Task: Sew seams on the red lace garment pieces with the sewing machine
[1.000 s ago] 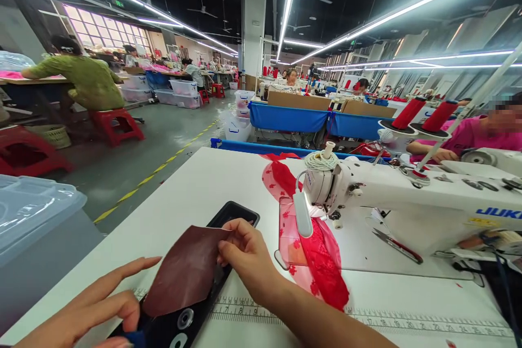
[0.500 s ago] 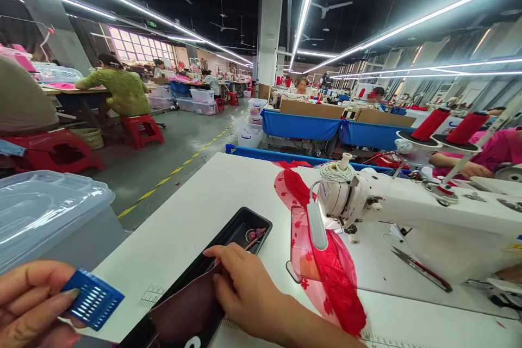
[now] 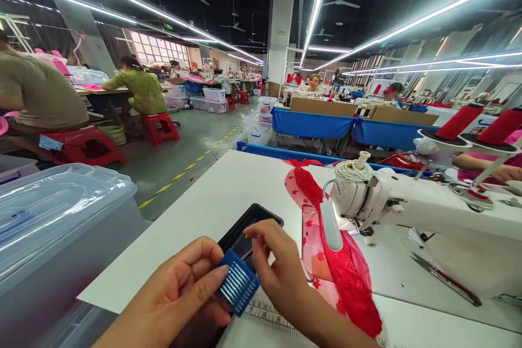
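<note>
My left hand [image 3: 183, 283] is closed around the edge of a small blue needle pack [image 3: 238, 283], gripping it between thumb and fingers. Rows of silvery needles show through its face. Close by on the right is my right hand [image 3: 281, 266], its fingers bent and parted, with nothing visible in them. Both hands are above a long black tray [image 3: 274, 216] on the white table, covering most of it. A dark brown surface shows under my left hand, too hidden to make out.
A white sewing machine [image 3: 387, 196] stands on the right, with red sheer fabric [image 3: 359, 277] beside its head. Thread snips [image 3: 444, 280] lie on the machine bed. A clear lidded bin [image 3: 73, 239] is left of the table [image 3: 171, 239]. Co-workers sit further off.
My left hand has brought the needle pack right, over the tray beside my right hand. My right hand has come off the brown pouch and lifted slightly. The view has turned left.
</note>
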Demonstrator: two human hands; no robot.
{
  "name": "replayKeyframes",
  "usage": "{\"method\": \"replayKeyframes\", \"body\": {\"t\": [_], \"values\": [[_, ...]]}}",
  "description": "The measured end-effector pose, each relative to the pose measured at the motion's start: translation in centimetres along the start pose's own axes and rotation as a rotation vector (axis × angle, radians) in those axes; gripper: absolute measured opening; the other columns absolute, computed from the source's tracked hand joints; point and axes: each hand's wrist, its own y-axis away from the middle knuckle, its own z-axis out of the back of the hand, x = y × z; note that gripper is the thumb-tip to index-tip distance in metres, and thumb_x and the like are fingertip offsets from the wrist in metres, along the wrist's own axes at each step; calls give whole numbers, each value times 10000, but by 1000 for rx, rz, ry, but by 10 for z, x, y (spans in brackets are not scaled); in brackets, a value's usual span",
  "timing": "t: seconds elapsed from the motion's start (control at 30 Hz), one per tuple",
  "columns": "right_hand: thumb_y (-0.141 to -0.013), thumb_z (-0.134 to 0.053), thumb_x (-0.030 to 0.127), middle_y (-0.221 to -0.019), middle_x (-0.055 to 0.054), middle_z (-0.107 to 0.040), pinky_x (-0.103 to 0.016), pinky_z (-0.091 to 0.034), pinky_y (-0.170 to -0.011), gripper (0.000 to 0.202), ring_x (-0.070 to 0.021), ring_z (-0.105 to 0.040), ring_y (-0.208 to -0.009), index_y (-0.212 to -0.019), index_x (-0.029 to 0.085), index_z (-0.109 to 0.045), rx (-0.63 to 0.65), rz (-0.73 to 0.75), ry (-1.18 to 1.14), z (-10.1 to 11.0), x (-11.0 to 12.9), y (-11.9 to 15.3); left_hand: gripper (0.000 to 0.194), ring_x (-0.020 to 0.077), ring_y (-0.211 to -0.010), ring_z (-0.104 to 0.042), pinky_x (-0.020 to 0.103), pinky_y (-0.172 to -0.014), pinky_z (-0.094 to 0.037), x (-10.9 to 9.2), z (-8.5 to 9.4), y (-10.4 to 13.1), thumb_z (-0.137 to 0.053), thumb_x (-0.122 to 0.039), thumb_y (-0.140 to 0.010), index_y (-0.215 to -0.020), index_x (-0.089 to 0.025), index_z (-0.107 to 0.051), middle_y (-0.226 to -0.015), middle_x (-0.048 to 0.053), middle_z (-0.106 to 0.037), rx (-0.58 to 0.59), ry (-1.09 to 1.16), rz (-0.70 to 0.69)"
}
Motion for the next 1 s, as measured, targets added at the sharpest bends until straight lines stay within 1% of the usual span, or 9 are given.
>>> {"method": "replayKeyframes", "body": {"t": [0.07, 0.13, 0.23, 0.33, 0.5, 0.6, 0.7, 0.8, 1.0], "values": [[-938, -441, 212, -846, -17, -594, -205, -438, -563, 159, -110, -538, -686, -991, 212, -590, -61, -147, -133, 7, 4, -4, 406, 95, -550, -570, 169, -553, -472, -8, -12, -2, -779, -485, -689, -767, -183, -518, -663, -21, -613, -40, 29, -41], [-964, -443, 276, -780, 8, -566, -189, -430, -555, 146, -93, -504, -637, -979, 217, -576, -139, -232, -270, 13, 8, -6, 389, 100, -568, -583, 174, -576, -490, -10, -18, -6, -753, -487, -721, -777, -182, -517, -661, -14, -621, -60, 43, -59], [-977, -441, 304, -701, 34, -518, -158, -394, -508, 143, -73, -444, -575, -958, 215, -551, -255, -235, -404, 21, 12, -10, 409, 127, -651, -622, 201, -631, -529, -9, -19, -13, -753, -501, -719, -791, -179, -513, -716, 12, -652, -15, 53, -56], [-989, -419, 286, -675, 42, -495, -155, -383, -499, 138, -70, -428, -560, -957, 217, -534, -305, -161, -368, 26, 15, -11, 406, 138, -715, -643, 223, -688, -548, -8, -19, -20, -747, -488, -735, -826, -179, -500, -795, 32, -675, -5, 67, -63], [-974, -432, 224, -812, 2, -542, -199, -428, -565, 106, -95, -495, -670, -1007, 214, -533, -211, 53, -29, 28, 15, -5, 420, 149, -783, -647, 269, -792, -554, -11, -25, -32, -705, -485, -780, -1019, -185, -535, -908, 55, -690, 12, 71, -138], [-945, -459, 154, -790, -6, -546, -204, -425, -536, 92, -98, -502, -649, -945, 191, -544, -188, 123, 122, 28, 11, -6, 436, 145, -802, -640, 261, -810, -550, -9, -28, -38, -696, -472, -792, -1093, -179, -579, -970, 62, -681, 49, 37, -179], [-930, -472, 114, -804, -26, -570, -201, -432, -518, 108, -102, -533, -666, -927, 175, -561, -204, 211, 205, 26, 7, -9, 390, 150, -823, -635, 259, -808, -553, -5, -27, -40, -716, -462, -776, -1023, -174, -625, -948, 43, -663, 45, 11, -211], [-913, -511, 96, -843, -40, -591, -192, -443, -503, 113, -104, -556, -683, -978, 173, -563, -231, 292, 265, 25, 4, -8, 335, 139, -812, -625, 244, -795, -553, -3, -26, -39, -725, -453, -770, -931, -172, -637, -884, 18, -642, 37, 14, -218], [-898, -536, 58, -907, -57, -598, -176, -465, -505, 166, -102, -582, -726, -1008, 170, -588, -229, 345, 283, 23, 3, -6, 310, 123, -796, -608, 221, -783, -540, -2, -27, -38, -727, -447, -769, -866, -173, -621, -842, 7, -636, 2, 13, -230]]}}
